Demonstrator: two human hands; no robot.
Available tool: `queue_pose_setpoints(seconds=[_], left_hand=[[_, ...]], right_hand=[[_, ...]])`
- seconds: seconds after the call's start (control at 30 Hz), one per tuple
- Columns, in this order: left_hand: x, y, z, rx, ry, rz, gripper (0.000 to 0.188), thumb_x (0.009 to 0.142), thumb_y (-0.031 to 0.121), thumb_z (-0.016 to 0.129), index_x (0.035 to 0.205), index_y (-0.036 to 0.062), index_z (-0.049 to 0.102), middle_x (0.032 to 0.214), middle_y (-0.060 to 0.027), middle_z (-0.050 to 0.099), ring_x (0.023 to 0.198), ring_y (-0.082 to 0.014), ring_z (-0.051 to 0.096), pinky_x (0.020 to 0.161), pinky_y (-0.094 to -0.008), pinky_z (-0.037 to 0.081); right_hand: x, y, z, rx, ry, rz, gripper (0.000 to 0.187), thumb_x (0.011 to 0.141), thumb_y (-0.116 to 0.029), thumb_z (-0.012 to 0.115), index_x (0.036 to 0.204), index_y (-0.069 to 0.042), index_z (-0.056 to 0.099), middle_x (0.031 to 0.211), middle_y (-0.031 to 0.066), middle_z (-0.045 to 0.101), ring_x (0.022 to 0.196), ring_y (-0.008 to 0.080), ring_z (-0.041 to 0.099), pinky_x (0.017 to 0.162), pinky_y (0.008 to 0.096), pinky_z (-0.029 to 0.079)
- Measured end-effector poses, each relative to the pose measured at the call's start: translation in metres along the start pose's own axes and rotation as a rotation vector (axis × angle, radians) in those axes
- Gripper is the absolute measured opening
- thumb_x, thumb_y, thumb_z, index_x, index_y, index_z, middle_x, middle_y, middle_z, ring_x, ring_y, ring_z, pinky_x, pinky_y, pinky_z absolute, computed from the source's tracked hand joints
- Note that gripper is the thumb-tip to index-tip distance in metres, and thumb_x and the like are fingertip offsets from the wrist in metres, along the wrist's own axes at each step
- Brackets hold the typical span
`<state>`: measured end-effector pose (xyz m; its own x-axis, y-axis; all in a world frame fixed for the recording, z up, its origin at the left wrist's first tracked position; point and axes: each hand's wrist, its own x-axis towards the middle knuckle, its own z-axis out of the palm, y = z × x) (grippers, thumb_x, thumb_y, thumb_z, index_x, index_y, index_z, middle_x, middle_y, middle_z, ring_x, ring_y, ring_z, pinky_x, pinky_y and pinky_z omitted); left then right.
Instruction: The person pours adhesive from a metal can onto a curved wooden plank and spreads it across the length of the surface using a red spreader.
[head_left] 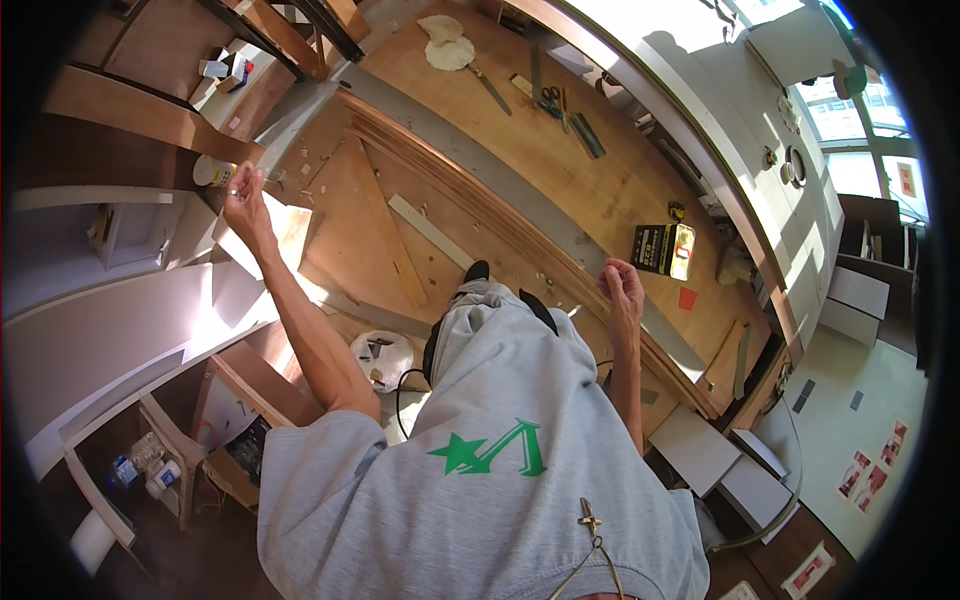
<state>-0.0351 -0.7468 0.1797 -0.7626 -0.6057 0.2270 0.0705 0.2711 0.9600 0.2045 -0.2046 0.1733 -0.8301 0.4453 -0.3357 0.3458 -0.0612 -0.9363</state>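
My left hand (246, 203) is raised at the left with the fingers drawn together in a pinch. Whatever they hold, if anything, is too small to make out. Beside its fingertips is a white round tub (208, 171). A pale board (290, 235) catches sunlight below that hand. At the right, my right hand (623, 289) hovers near the bench edge with bent fingers close to the thumb. What may be between them cannot be seen. A black and yellow rectangular tin (654, 249) stands just beyond it, apart from the fingers, with a red square piece (688, 298) nearby.
A wooden workbench (440, 95) bears scissors (549, 97), a knife (490, 91), a dark flat tool (587, 136) and a tape measure (677, 211). Long wooden strips (480, 205) run across in front of me. By my legs lies a white plastic bag (381, 357). Cabinet frames (235, 440) crowd the left.
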Motion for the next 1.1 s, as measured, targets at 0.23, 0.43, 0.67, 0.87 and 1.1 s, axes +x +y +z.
queue_pose_setpoints(seconds=[0.23,0.43,0.67,0.87,1.1], left_hand=[[-0.003,0.004,0.000,0.111,-0.006,-0.303,0.066,0.101,0.054,0.057,0.059,0.0025,0.056,0.061,-0.0063,0.062,0.062,-0.0126,0.060,0.062,-0.0279,0.049],[-0.006,-0.010,-0.009,0.053,-0.082,-0.262,0.034,0.096,0.033,0.071,0.086,0.0014,0.066,0.083,-0.0035,0.068,0.074,-0.0101,0.063,0.067,-0.0237,0.052],[0.004,-0.065,-0.023,-0.010,-0.288,-0.071,0.035,0.097,0.011,0.067,0.128,-0.0038,0.065,0.107,-0.0102,0.071,0.096,-0.0151,0.067,0.088,-0.0277,0.054],[0.019,-0.094,-0.029,-0.146,-0.185,-0.163,0.041,0.096,0.017,0.071,0.130,-0.0022,0.060,0.108,-0.0140,0.072,0.096,-0.0175,0.069,0.086,-0.0278,0.056],[0.009,-0.069,-0.005,0.073,-0.075,-0.158,0.032,0.098,0.030,0.070,0.108,-0.0001,0.069,0.089,-0.0093,0.072,0.081,-0.0144,0.069,0.075,-0.0253,0.058]], right_hand=[[-0.003,0.003,0.005,0.016,-0.014,0.006,0.024,0.103,-0.021,0.062,0.118,-0.002,0.063,0.095,0.0011,0.063,0.087,0.0081,0.059,0.082,0.0235,0.051],[-0.004,0.006,0.008,0.011,-0.023,0.007,0.023,0.104,-0.020,0.061,0.116,-0.002,0.063,0.094,0.0011,0.062,0.087,0.0085,0.059,0.082,0.0241,0.052],[0.003,0.012,0.009,-0.040,-0.076,-0.059,0.021,0.104,-0.017,0.059,0.113,0.001,0.063,0.089,0.0017,0.062,0.083,0.0091,0.057,0.078,0.0241,0.048],[0.005,0.010,0.008,-0.053,-0.083,-0.088,0.021,0.104,-0.020,0.060,0.112,-0.001,0.063,0.087,-0.0006,0.060,0.081,0.0075,0.056,0.074,0.0236,0.047],[-0.001,0.020,-0.001,-0.110,0.041,-0.049,0.020,0.104,-0.022,0.058,0.101,-0.003,0.060,0.076,-0.0016,0.055,0.070,0.0074,0.050,0.063,0.0239,0.043]])
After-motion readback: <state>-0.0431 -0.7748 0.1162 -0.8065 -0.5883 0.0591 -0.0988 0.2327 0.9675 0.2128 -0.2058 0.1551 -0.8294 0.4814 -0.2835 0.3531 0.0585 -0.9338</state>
